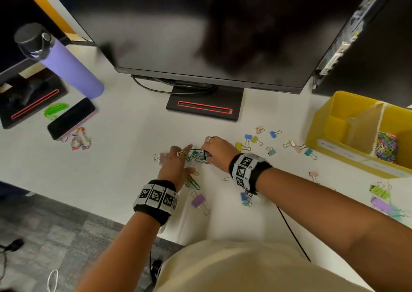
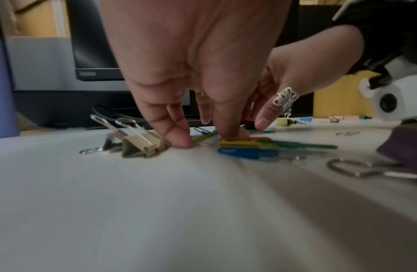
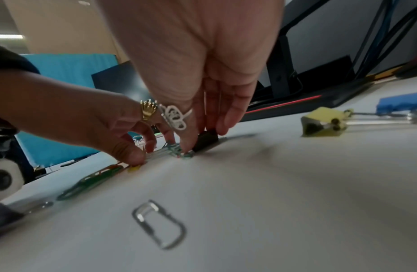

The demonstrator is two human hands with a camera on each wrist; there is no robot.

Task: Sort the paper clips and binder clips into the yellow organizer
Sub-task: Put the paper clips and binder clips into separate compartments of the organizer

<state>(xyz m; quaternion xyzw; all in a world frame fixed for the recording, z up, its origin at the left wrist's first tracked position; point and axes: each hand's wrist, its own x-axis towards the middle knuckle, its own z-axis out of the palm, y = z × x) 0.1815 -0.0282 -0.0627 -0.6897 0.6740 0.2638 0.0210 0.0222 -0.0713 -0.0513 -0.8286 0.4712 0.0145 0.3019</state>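
A: Our right hand pinches a small black binder clip against the desk. Our left hand presses straightish fingertips onto loose paper clips, gripping nothing.

B: And the yellow organizer?

A: Well to our right, one compartment already heaped with paper clips; binder clips lie scattered between.

B: Risks?

A: The black clip touches a tangle of paper clips, so lifting may drag some into the wrong compartment.

B: Any writing?

A: The organizer's front labels are too faint to read, and the monitor logo is blurred.
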